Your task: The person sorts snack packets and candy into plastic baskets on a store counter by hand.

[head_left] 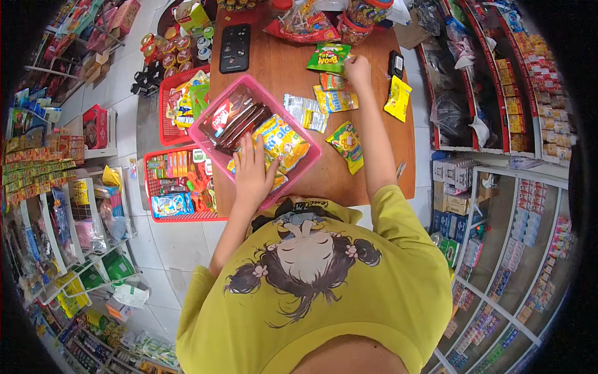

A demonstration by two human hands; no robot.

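Note:
My left hand [251,169] lies with fingers spread on the packets in a pink basket [306,132], which holds dark red packets [240,128] and yellow-and-blue bags [283,146]. My right hand [357,70] has its fingers curled at the right edge of a green packet [327,58] near the back of the wooden table [299,191]. Just below it on the table are a small orange-and-green packet [332,81], a yellow packet [335,100] and a silver-white packet [306,112]. Nearer me lies a green-and-yellow packet [346,146].
A black phone [235,48] lies at the table's back left. Lollipop bags [304,25] and jars [366,15] stand at the back. A yellow packet [398,98] and black device [395,64] sit right. Red baskets [163,128] are left; stocked shelves flank both sides.

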